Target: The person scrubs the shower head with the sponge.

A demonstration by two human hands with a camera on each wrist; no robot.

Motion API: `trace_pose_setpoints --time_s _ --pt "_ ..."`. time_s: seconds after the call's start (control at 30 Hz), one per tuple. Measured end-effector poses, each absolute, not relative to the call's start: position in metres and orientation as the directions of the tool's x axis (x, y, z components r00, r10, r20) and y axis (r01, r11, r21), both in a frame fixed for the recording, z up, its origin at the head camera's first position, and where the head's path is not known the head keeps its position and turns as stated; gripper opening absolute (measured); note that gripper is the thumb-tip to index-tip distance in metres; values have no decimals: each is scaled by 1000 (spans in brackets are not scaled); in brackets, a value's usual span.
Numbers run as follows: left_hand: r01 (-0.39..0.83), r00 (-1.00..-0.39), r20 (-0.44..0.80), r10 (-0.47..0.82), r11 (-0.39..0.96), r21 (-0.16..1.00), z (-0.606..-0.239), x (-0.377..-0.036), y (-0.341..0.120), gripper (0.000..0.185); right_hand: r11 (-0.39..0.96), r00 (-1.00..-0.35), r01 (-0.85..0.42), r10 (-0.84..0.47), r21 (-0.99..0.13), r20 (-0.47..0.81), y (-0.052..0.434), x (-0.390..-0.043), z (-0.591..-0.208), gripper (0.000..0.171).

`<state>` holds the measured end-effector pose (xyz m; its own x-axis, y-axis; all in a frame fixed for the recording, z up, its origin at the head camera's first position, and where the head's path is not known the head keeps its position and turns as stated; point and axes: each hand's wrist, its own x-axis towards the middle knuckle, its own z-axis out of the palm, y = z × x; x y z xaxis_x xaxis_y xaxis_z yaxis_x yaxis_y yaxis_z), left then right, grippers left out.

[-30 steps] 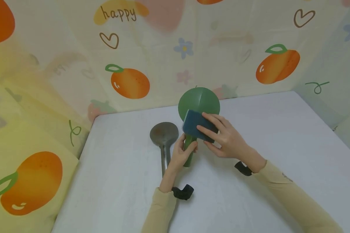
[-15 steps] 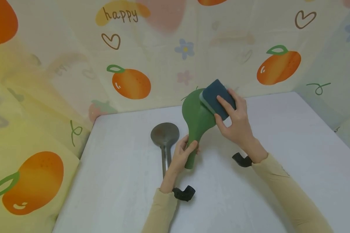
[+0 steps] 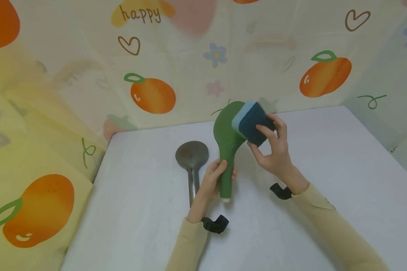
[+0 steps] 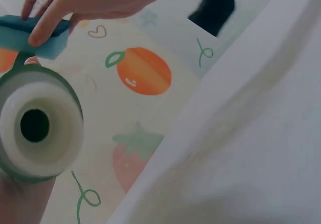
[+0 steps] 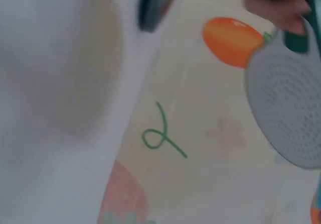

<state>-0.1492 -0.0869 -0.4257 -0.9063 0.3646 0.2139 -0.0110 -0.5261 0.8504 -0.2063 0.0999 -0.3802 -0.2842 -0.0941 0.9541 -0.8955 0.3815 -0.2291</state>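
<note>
A green handheld shower head (image 3: 228, 141) is raised above the table, its smooth green back toward the head camera. My left hand (image 3: 213, 178) grips its handle, thumb across the front. In my right hand (image 3: 279, 156) a two-tone blue sponge (image 3: 256, 124) is pinched between fingers and thumb, lighter side toward the shower head. The sponge overlaps the right part of the round head; whether it touches there cannot be told. The left wrist view shows the white hollow end (image 4: 65, 128) of the handle. The grey, perforated spray face (image 5: 286, 103) appears in the right wrist view.
Left of my left hand lies a dark grey, metallic-looking thing (image 3: 192, 154) with a round head and long handle, partly hidden by my forearm. A white table (image 3: 139, 226) stands below. Behind and at the sides hang fruit-printed cloths (image 3: 190, 56).
The sponge has gone from the shower head's neck up to the head's right side, then slightly down, tilting. The shower head has turned more upright in my left hand, its handle shifting right.
</note>
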Motion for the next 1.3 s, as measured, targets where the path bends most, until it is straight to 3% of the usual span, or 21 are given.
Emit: trace_pose_setpoints --time_s 0.07,0.17,0.27,0.4,0.5,0.7,0.8,0.9,1.0,1.2,1.3 --pt "-23 -912 195 361 -520 854 -428 -150 -88 21 384 -343 -872 -33 -305 939 101 -210 -375 44" --pt "-25 -913 191 359 -518 855 -431 -151 -88 22 376 -367 -866 -29 -330 930 99 -208 -376 45" --pt "-8 -909 212 360 -523 852 -432 -152 -88 21 365 -320 -896 -131 -254 938 92 -200 -385 40" --pt "21 -900 245 359 -526 850 -432 -153 -88 18 336 -202 -937 -310 -92 929 87 -192 -397 32" --pt "24 -894 248 373 -514 857 -432 -153 -88 19 334 -183 -940 -318 -71 930 89 -194 -396 31" --pt "18 -879 230 417 -454 891 -431 -151 -90 20 368 -364 -877 -87 -310 927 97 -202 -363 43" --pt "32 -867 238 439 -426 904 -431 -151 -91 19 359 -465 -833 -46 -420 884 99 -199 -342 42" --pt "39 -860 245 447 -421 906 -432 -151 -92 16 352 -501 -816 -37 -459 864 96 -193 -333 40" --pt "42 -871 244 426 -430 902 -433 -151 -94 14 311 -442 -859 -50 -407 895 92 -188 -340 42" --pt "77 -882 265 389 -435 897 -436 -154 -95 28 235 -212 -958 -200 -163 957 92 -193 -380 34" --pt "74 -876 267 401 -435 897 -436 -154 -93 31 243 -167 -963 -189 -119 968 96 -199 -387 32"
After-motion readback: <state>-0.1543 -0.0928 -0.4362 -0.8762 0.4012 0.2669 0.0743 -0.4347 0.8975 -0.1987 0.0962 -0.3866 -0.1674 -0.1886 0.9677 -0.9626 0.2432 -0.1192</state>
